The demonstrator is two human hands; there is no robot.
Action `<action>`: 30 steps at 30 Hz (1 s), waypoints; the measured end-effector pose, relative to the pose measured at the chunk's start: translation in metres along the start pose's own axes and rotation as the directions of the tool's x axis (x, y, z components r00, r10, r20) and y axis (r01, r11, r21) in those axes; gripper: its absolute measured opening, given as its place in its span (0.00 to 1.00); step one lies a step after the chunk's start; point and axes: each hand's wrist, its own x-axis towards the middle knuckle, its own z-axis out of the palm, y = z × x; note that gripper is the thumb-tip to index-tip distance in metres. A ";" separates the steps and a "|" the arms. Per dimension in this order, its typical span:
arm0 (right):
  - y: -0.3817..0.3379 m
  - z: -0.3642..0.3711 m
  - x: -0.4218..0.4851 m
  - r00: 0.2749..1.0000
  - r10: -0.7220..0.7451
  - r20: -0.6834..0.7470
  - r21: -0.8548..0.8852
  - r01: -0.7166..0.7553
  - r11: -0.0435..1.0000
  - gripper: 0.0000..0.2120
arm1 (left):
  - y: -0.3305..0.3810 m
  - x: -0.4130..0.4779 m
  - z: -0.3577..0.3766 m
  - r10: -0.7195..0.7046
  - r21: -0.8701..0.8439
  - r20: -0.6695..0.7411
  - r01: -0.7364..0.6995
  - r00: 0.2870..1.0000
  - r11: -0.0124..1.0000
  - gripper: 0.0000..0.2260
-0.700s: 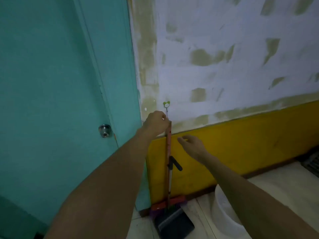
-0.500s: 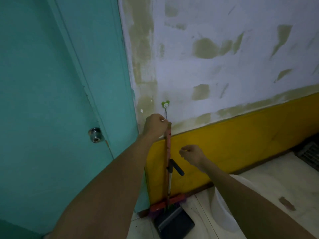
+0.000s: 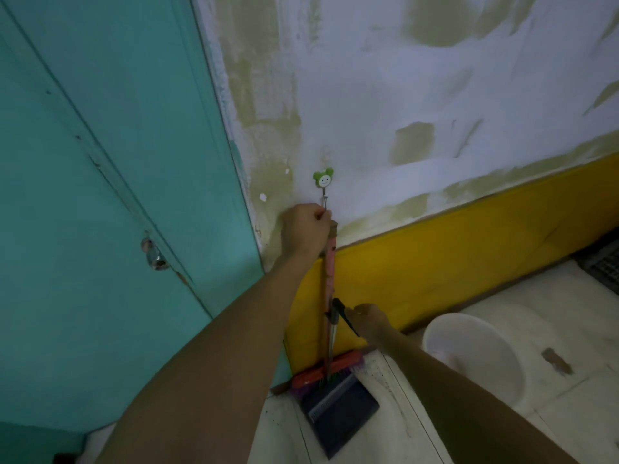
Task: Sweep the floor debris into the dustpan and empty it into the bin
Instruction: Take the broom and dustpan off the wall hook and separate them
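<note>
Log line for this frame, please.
left hand: at broom handle top, by wall hook | right hand: reaching dustpan handle

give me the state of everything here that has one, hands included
left hand: closed at the top of the broom handle, just under the wall hook
right hand: at the black dustpan grip, closure unclear
broom: upright against the wall
dustpan: on the floor below the broom head
wall hook: stuck to the wall
door: shut
white bin: open, no lid
</note>
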 end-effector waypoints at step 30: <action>-0.011 -0.010 -0.039 0.953 -0.167 -0.255 0.257 0.233 0.938 0.22 | 0.062 -0.001 -0.047 0.224 -0.157 -0.200 -0.257 0.954 0.954 0.06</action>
